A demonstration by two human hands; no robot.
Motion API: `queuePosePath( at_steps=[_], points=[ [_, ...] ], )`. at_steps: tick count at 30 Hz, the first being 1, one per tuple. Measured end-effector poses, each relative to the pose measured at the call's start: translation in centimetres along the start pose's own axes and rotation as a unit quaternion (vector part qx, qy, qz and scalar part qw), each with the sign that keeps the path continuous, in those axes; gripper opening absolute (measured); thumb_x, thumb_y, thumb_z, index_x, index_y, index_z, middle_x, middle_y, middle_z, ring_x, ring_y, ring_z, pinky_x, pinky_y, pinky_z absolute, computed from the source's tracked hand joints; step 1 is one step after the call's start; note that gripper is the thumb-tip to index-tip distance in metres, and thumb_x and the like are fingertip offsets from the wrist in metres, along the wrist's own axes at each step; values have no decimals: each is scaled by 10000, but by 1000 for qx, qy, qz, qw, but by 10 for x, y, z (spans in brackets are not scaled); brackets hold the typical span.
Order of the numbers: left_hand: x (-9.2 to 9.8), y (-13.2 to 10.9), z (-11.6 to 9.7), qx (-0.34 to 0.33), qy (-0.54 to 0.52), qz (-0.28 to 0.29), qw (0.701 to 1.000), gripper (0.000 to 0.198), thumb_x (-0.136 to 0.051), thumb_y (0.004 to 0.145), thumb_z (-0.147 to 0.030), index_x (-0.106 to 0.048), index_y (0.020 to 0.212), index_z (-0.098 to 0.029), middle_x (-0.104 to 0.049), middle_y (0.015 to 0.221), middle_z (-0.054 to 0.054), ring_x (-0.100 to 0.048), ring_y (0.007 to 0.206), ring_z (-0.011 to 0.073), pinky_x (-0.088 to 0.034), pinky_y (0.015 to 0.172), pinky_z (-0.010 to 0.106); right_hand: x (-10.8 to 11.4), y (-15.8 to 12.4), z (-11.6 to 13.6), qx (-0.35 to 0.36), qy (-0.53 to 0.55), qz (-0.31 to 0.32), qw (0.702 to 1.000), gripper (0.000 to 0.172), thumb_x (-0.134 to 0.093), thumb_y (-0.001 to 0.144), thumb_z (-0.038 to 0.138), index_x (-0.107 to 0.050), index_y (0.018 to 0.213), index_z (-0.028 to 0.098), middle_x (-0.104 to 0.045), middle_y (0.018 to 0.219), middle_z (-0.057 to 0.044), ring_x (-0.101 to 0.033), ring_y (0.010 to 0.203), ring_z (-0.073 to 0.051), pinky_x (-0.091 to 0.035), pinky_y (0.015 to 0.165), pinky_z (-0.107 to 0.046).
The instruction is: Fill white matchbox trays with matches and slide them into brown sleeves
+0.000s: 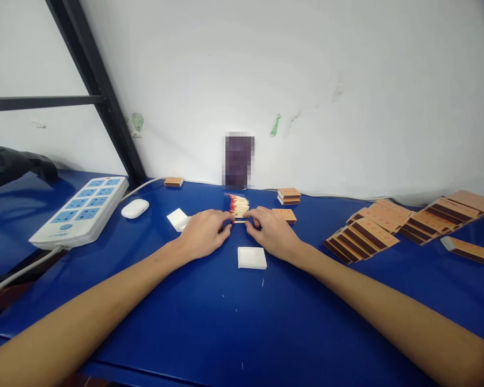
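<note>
A bunch of wooden matches [239, 204] with red heads on the left lies flat on the blue table. A single match [240, 221] lies just nearer to me, apart from the bunch. My left hand [205, 232] is at the red-headed end, thumb and index finger curled at the tip of the single match. Opposite it, my right hand [273, 232] has thumb and index finger closed in at the plain end. A white matchbox tray [252, 258] rests below my right hand. Beside my left hand lies a white folded piece [179, 219], partly hidden by the fingers.
Stacked matchboxes [289, 195] stand behind my right hand, with another matchbox [285, 215] partly covered by it. Many matchbox sleeves [363, 236] spread at right. At left are a power strip [83, 209], a white earbud case [135, 208] and a small matchbox [173, 181].
</note>
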State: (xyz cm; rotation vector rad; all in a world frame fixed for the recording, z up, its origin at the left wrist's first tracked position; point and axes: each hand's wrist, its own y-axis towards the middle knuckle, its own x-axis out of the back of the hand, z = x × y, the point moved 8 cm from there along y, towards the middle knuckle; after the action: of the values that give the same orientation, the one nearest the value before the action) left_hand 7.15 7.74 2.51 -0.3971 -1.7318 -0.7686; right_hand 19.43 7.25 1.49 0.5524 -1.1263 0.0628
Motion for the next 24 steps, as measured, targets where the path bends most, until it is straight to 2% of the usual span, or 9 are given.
queuePosePath(
  at_steps=[4, 11, 18, 24],
  points=[
    [0, 0, 1, 6, 29, -10, 1000, 305, -468, 893, -289, -602, 1151, -197, -640, 860, 40, -569, 807, 211, -436, 713, 334, 0, 0, 1, -2, -12, 5, 1000, 221, -483, 879, 199, -662, 1005, 169, -542, 748, -25, -503, 682, -151, -371, 648, -280],
    [-5, -1, 3, 1, 57, -1, 998, 347, -414, 927, -330, -586, 1202, -207, -621, 1037, 67, -568, 908, 233, -445, 801, 387, 0, 0, 1, 3, -19, 3, 1000, 221, -479, 879, 200, -684, 960, 171, -534, 742, -25, -500, 675, -146, -375, 650, -278],
    [-7, 0, 4, -1, 45, 7, 999, 328, -418, 927, -326, -581, 1189, -214, -614, 997, 58, -558, 895, 223, -434, 790, 373, -1, 0, 0, 4, -21, 3, 1000, 222, -483, 874, 193, -669, 991, 162, -556, 771, -34, -507, 680, -149, -375, 644, -281],
    [-5, 0, 1, -23, 74, 0, 997, 319, -409, 931, -339, -596, 1149, -199, -562, 932, 67, -482, 889, 233, -395, 788, 383, -1, 1, 1, 8, -12, 6, 1000, 192, -480, 871, 179, -649, 961, 167, -567, 778, -35, -517, 695, -151, -380, 662, -282]
  ],
)
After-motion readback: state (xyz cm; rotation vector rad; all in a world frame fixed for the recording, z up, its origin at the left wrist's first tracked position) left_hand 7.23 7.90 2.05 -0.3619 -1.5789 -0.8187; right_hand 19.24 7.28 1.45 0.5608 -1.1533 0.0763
